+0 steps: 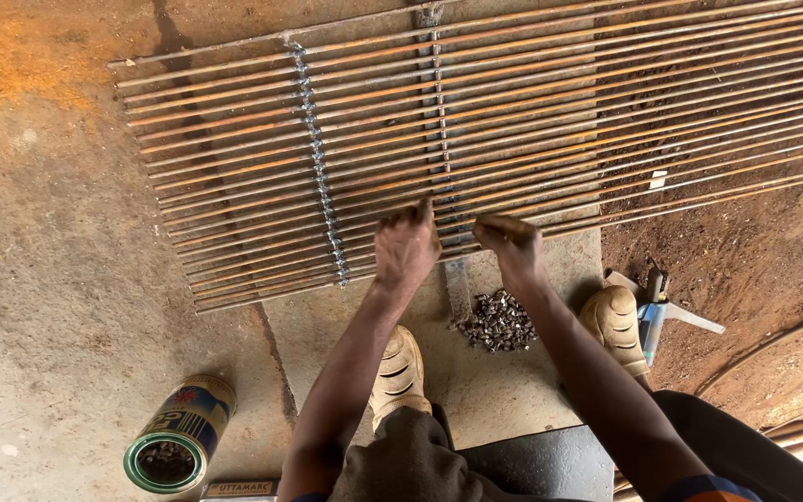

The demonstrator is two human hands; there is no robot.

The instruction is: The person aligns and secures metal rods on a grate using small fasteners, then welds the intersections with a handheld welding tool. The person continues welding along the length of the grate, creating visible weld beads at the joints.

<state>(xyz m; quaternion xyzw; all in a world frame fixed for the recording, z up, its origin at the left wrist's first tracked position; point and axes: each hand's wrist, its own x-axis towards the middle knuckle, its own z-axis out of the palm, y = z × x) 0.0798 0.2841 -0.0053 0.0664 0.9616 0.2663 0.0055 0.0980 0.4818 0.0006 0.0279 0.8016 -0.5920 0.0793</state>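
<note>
Mid-assembly on rusty steel-rod grille (532, 112): left hand (405, 249), right hand (511, 244) pinched closed at near rods, contents unclear. Next, likely: small metal piece from grey pile (498, 322), precise seating.

Rod grate (513, 121): many thin rusty steel rods laid side by side, flat on the concrete floor, slanting slightly up to my right. Tied across by two wire-bound crossbars, one near the left end, one mid. Near edge sits under my fingertips. Pile of small dark metal bits (497, 322) on the floor just below it, between my shoes.
</note>
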